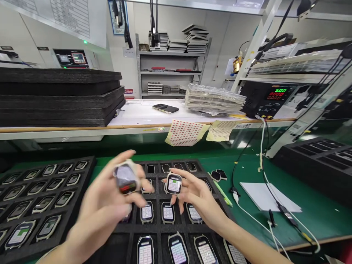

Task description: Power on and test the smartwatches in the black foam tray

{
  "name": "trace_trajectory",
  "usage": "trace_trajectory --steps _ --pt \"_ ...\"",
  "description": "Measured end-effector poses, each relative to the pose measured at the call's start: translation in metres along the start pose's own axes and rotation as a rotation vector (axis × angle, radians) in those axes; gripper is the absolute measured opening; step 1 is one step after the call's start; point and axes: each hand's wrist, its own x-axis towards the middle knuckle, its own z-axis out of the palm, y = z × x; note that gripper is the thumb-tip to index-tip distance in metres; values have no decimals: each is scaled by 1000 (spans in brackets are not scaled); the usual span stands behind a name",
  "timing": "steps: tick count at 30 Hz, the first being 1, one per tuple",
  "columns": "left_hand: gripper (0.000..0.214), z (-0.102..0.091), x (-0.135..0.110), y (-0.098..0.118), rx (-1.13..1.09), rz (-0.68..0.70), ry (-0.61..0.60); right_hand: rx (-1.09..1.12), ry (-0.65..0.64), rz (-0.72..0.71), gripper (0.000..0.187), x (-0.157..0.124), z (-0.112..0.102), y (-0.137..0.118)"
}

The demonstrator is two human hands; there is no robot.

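Trays of watch-like devices across a green bench, viewed from above the hands. Far left: black foam tray [82,172], nearly every visible pocket filled, screens mostly dim or grey-green, one at the near corner showing a green band. Judged as one batch, sorted or waiting; cannot tell which.

Left hand [101,205] raised over the gap between trays, blurred, fingers closed around a dark-screened device [125,178] with a red strip low on its face. Held clear of any pocket.

Centre: second foam tray [158,227], near and middle rows holding devices with lit keypad-style screens, back row holding dark ones. At least one near-left pocket appears vacant, though partly hidden by the left hand.

Right hand [196,200] just right of the left, thumb and forefinger pinching a lit device [174,184] above the centre tray, remaining fingers spread.

Further right: two loose dark devices [218,175] on the mat beside the tray, then white paper [268,196] and trailing cables [261,154] to a power supply [264,99].

Progress, judged: somewhere midway; many units lit and seated, two in hand, two lying loose.
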Motion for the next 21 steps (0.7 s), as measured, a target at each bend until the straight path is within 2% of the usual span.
trace_trajectory --steps 4,8,13,16,21 --pt "50 7 34 -34 -50 -278 -112 -32 34 -16 50 0 -2 3" --pt "53 3 38 -64 13 -248 -114 -132 109 -3 38 -2 -1 4" --pt "57 -1 34 -72 -37 -193 -197 -228 192 -3 29 -3 0 3" --pt "52 -2 35 -73 -53 -202 -205 -212 159 -2 32 -4 -1 2" --pt "50 -4 40 -75 -12 -204 -140 -109 30 -5 47 -6 -1 0"
